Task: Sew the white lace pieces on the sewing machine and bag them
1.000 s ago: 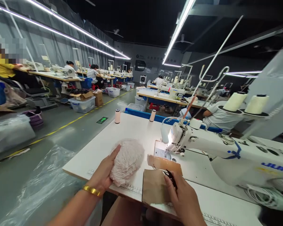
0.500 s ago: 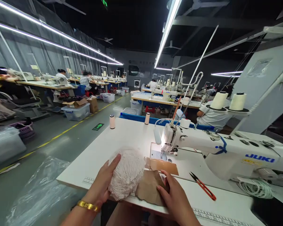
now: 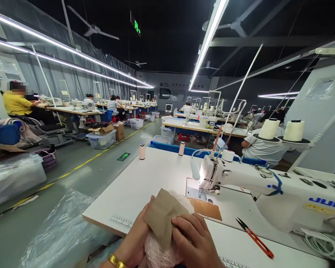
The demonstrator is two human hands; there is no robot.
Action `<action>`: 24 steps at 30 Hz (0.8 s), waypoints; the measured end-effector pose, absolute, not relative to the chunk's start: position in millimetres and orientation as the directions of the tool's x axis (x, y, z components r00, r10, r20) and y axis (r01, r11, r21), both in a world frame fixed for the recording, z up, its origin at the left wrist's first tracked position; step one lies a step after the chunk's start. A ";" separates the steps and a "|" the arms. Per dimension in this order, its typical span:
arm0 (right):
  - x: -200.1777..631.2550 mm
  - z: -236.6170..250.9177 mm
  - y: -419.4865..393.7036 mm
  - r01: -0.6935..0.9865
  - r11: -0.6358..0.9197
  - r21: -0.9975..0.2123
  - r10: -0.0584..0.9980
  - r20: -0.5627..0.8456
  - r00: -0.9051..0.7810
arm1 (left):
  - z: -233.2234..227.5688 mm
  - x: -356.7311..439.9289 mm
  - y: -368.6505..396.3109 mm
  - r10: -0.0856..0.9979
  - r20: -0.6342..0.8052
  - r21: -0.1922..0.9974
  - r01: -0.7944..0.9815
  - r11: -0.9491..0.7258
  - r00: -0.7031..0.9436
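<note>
A white, fluffy-textured piece of fabric (image 3: 160, 253) is bunched at the table's front edge. My left hand (image 3: 136, 232) grips it from the left, its fingers mostly hidden behind the cloth. Over that fabric lies a small beige cloth piece (image 3: 163, 217), covering much of it. My right hand (image 3: 191, 236) has its fingers closed on the beige cloth's right edge, pressed against the white fabric. Just beyond the hands, a brown-orange flat piece (image 3: 208, 209) lies before the needle area of the white sewing machine (image 3: 240, 178).
Orange-handled thread snips (image 3: 255, 238) lie to the right on the white table (image 3: 128, 178). Two small thread spools (image 3: 142, 152) stand at its far side. Clear plastic sheeting (image 3: 58, 227) is on the floor at left. Other people sit at machines farther off.
The beige cloth has moved from the table up onto the white fabric. Both hands have come together and nearer to me. The camera view has tilted upward and turned slightly left.
</note>
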State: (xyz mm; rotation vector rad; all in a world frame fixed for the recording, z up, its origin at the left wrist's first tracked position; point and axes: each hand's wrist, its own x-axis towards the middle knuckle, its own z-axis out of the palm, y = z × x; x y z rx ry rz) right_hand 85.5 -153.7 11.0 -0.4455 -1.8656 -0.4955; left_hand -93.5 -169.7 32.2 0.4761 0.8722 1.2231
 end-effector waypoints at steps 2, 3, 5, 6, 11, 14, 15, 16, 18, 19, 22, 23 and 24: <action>88.9 7.6 -152.0 0.512 0.851 0.118 0.111 0.912 -0.395 | 33.0 -98.1 -170.3 0.927 -0.339 0.673 -0.646 0.360 0.163; 91.6 7.3 -152.3 0.506 0.854 0.119 0.135 0.889 -0.437 | 32.6 -100.0 -170.3 0.919 -0.347 0.652 -0.657 0.379 0.186; 97.1 9.6 -153.5 0.491 0.864 0.113 0.180 0.841 -0.510 | 30.5 -102.0 -169.8 0.924 -0.331 0.659 -0.654 0.371 0.191; 99.5 11.6 -154.0 0.484 0.869 0.101 0.197 0.827 -0.527 | 29.0 -102.2 -169.4 0.931 -0.315 0.676 -0.645 0.357 0.185; 106.9 13.3 -159.9 0.456 0.883 -0.111 0.347 0.809 -0.474 | 24.2 -102.1 -165.2 0.962 -0.268 0.744 -0.623 0.240 0.051; 96.5 -0.1 -169.5 0.456 0.778 -0.433 0.571 0.790 -0.225 | 26.4 -100.2 -163.1 0.953 -0.257 0.834 -0.535 0.137 -0.157; 88.8 -6.4 -172.5 0.450 0.724 -0.522 0.635 0.759 -0.142 | 27.4 -98.1 -163.2 0.944 -0.250 0.863 -0.493 0.115 -0.218; 79.3 -13.1 -174.7 0.451 0.674 -0.585 0.682 0.728 -0.076 | 28.1 -95.2 -163.8 0.938 -0.235 0.884 -0.458 0.097 -0.255; 58.0 -26.1 -176.0 0.460 0.596 -0.658 0.740 0.673 0.003 | 28.5 -87.1 -166.6 0.943 -0.190 0.900 -0.431 0.057 -0.272; 47.6 -31.8 -175.2 0.451 0.567 -0.690 0.762 0.647 0.033 | 28.0 -82.6 -168.8 0.951 -0.169 0.896 -0.442 0.038 -0.261; 26.0 -43.5 -170.7 0.357 0.505 -0.786 0.814 0.571 0.106 | 25.5 -71.0 -176.6 0.961 -0.168 0.858 -0.513 0.034 -0.218; 22.9 -45.4 -169.5 0.310 0.477 -0.822 0.835 0.534 0.130 | 24.9 -68.4 -178.9 0.962 -0.182 0.844 -0.534 0.046 -0.205; 21.7 -46.6 -168.9 0.259 0.444 -0.858 0.859 0.490 0.151 | 24.9 -66.5 -180.9 0.963 -0.193 0.832 -0.552 0.060 -0.187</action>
